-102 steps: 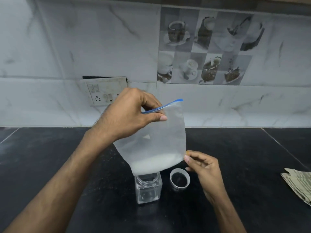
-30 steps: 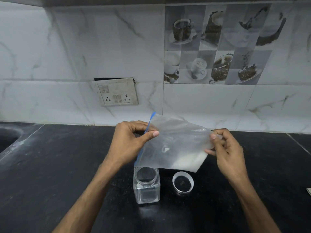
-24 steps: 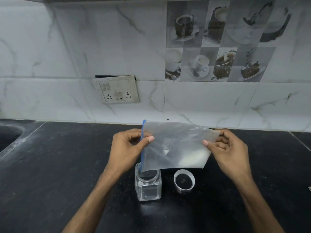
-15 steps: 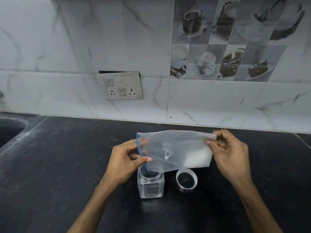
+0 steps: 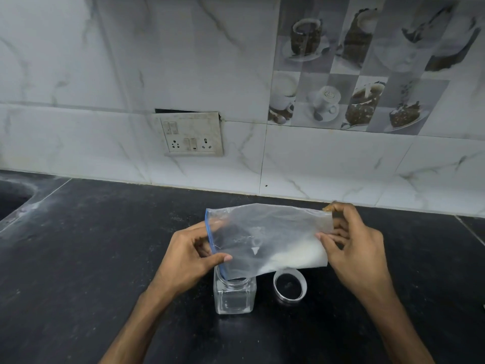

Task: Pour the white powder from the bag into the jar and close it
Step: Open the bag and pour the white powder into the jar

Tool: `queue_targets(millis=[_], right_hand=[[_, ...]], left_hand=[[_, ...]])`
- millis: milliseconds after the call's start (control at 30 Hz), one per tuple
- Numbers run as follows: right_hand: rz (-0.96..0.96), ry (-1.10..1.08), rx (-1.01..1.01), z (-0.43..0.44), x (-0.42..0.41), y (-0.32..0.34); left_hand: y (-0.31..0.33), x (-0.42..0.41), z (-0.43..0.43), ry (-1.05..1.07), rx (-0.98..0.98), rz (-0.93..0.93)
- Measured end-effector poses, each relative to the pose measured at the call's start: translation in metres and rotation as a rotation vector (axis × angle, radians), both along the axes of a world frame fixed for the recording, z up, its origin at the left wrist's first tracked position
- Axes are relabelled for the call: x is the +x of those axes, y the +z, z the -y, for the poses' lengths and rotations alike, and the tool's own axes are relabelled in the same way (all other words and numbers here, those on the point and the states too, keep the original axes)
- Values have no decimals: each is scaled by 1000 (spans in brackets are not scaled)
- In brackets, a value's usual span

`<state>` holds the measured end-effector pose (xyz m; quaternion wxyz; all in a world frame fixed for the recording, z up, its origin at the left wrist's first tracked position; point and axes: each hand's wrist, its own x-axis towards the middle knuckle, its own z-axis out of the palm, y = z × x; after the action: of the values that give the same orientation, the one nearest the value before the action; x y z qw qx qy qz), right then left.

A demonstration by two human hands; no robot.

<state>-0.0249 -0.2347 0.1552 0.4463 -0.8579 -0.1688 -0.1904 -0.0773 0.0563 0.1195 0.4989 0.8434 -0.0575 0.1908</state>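
Observation:
A clear zip bag with a blue zip strip lies sideways in the air, white powder gathered in its lower right corner. My left hand pinches the zip end, whose lower corner dips into the mouth of a clear square jar standing on the black counter. My right hand pinches the bag's bottom edge, holding it slightly higher. The jar's round lid lies upside down on the counter just right of the jar.
The black stone counter runs to a white tiled wall with a switch and socket plate. A sink rim shows at the far left.
The bag went from hanging upright above the jar to lying sideways. Both hands lowered it, and its zip end now reaches into the jar mouth.

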Motion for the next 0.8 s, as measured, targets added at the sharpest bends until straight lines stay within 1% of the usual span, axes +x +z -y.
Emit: queue_targets(millis=[133, 267, 700, 800], right_hand=[[97, -66, -56, -6, -3, 0], [161, -69, -6, -8, -6, 1], [166, -27, 17, -15, -8, 1], [180, -46, 47, -15, -8, 0]], left_hand=[[-3, -1, 0, 37, 14, 19], [-4, -3, 1, 76, -6, 25], [-8, -7, 2, 118, -20, 25], [-7, -8, 1, 113, -37, 24]])
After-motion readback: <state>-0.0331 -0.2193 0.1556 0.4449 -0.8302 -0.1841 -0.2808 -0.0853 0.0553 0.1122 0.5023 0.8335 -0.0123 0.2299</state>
